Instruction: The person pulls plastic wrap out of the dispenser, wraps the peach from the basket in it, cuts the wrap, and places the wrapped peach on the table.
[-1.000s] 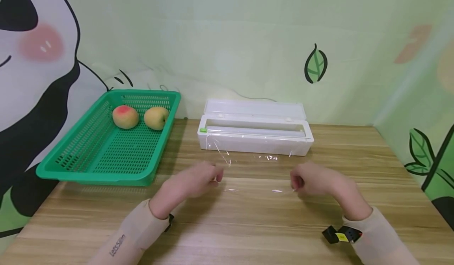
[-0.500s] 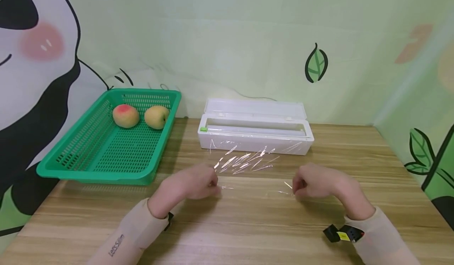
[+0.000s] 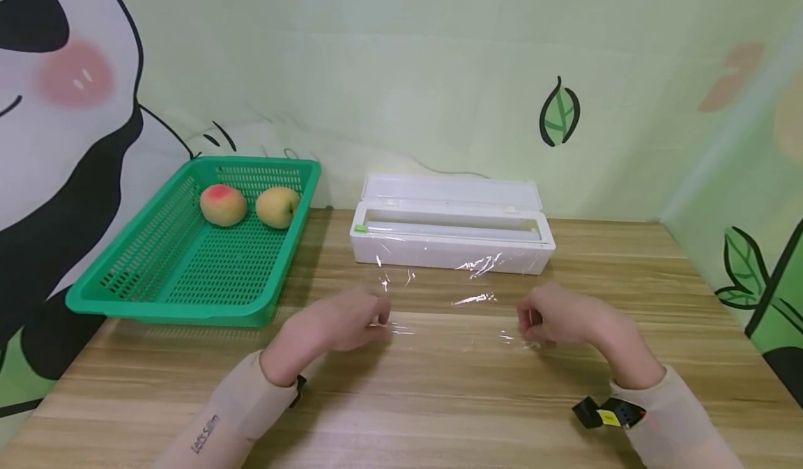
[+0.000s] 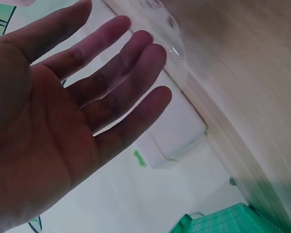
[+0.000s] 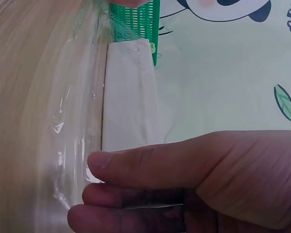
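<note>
A sheet of clear plastic wrap (image 3: 473, 300) reaches forward from a white wrap dispenser (image 3: 448, 254) over the wooden table, between my hands. At the sheet's front right corner my right hand (image 3: 564, 316) pinches the wrap between thumb and index finger. In the right wrist view, shiny folds of wrap (image 5: 60, 128) run up to these fingertips. Beside the front left corner is my left hand (image 3: 341, 319). In the left wrist view, its fingers (image 4: 131, 94) look nearly straight, thumb apart from them; whether they touch the wrap is hidden.
On the left stands a green plastic basket (image 3: 169, 312) holding two peaches, one blushed red (image 3: 222, 205) and one yellow (image 3: 277, 208). The dispenser's lid (image 3: 448, 191) is raised against the wall side. A green slide cutter (image 3: 360, 228) sits at its left end.
Both hands stay in nearly the same place. The left thumb and index finger have parted over the last half second. Creases and glints in the wrap have shifted.
</note>
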Available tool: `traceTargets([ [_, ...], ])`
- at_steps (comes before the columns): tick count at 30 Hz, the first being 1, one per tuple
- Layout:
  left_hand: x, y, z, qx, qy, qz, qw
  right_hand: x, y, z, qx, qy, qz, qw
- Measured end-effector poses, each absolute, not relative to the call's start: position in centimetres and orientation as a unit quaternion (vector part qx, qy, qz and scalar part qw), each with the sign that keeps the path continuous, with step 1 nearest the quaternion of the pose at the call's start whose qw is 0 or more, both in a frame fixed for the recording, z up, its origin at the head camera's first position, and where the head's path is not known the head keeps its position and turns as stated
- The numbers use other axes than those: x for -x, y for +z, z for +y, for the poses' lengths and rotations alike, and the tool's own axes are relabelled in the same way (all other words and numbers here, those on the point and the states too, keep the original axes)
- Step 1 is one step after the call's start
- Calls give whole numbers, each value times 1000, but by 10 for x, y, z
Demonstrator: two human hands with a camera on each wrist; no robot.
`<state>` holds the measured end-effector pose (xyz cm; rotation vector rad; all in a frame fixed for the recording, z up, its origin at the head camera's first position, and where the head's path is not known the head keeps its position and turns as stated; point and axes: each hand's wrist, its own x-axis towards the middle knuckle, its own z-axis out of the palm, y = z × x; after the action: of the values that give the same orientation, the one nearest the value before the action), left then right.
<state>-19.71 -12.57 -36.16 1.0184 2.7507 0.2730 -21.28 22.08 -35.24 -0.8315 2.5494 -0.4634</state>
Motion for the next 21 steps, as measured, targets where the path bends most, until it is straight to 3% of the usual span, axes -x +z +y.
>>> traceTargets([
  [4,198,-356,-128,-333,97,934,92,214,-349,222,296,-164,922,186],
  [12,202,-331,-149,-336,164,927,15,222,-346,228,278,-172,943,57],
  [21,203,-290,-183,-293,236,926,11,229,-342,231,194,-212,957,-45],
])
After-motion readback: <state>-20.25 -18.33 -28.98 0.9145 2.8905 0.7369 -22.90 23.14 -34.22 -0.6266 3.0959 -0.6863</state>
